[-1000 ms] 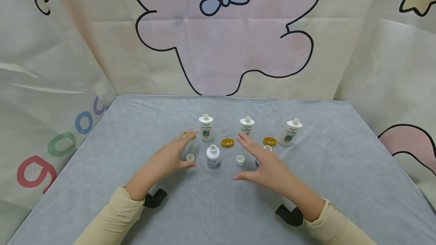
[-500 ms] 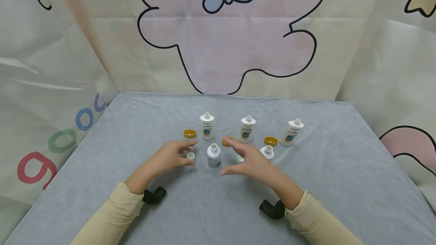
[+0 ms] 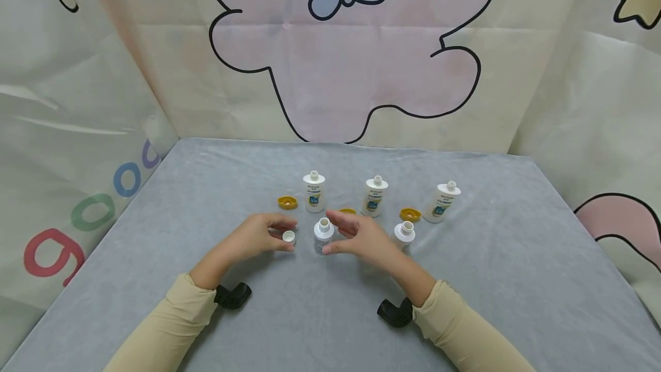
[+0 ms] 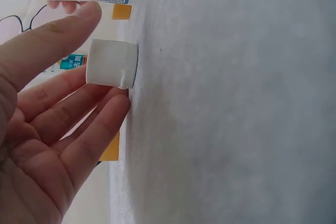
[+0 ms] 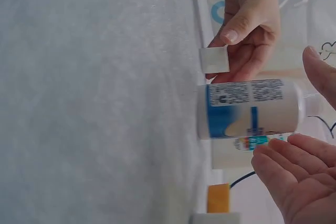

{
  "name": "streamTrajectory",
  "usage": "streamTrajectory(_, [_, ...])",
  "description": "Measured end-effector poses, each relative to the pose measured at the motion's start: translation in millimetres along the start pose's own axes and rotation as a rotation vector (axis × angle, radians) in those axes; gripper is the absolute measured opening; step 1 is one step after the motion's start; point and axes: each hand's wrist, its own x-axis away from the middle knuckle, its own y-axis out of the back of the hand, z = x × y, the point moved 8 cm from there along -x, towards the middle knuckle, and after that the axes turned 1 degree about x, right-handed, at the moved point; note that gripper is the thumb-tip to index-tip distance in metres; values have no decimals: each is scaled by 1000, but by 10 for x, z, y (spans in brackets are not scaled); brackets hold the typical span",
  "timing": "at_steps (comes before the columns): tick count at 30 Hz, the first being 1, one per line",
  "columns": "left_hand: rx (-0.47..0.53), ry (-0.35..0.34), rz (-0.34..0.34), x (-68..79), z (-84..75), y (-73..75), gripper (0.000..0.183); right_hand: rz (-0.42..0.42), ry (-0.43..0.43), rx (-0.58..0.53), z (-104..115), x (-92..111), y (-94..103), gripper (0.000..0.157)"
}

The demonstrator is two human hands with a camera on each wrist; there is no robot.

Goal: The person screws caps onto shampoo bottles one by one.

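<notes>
My left hand (image 3: 258, 234) curves around a small white screw cap (image 3: 288, 237) standing on the cloth. In the left wrist view a gap shows between the thumb and the cap (image 4: 109, 62), while the fingers lie close below it. My right hand (image 3: 366, 240) is at the right side of an uncapped small white bottle (image 3: 322, 235), which stands upright. Seen from the right wrist, the thumb and straight fingers are spread near the neck end of this bottle (image 5: 252, 108), not closed on it. A second uncapped small bottle (image 3: 405, 233) is partly behind the right hand.
Three taller white bottles (image 3: 314, 193) without caps stand in a back row. Mustard-yellow caps (image 3: 287, 202) lie near them, one partly covered by the right hand. Another white cap (image 5: 216, 219) shows at the right wrist view's lower edge. Grey cloth (image 3: 310, 314) covers the table.
My right hand has moved left, from beside the second small bottle to the nearer one. My left hand has lowered and narrowed around the white cap, uncovering a yellow cap.
</notes>
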Motion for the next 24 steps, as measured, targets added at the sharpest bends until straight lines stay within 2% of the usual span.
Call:
streamTrajectory(10, [40,54,22,-15,78,-22,39,-17,-20,-20,-96,-91,-45,72])
streamTrajectory(13, [33,43,19,-18,76,-22,35,-13,-25,-29,-98,-100,-62,69])
streamTrajectory(18, [23,20,20,-28,74,-27,32,-18,-22,32,-120,-137,-70,64])
streamTrajectory(24, [-4,11,26,-14,44,-20,30,-53,-36,56,-113,-134,-40,52])
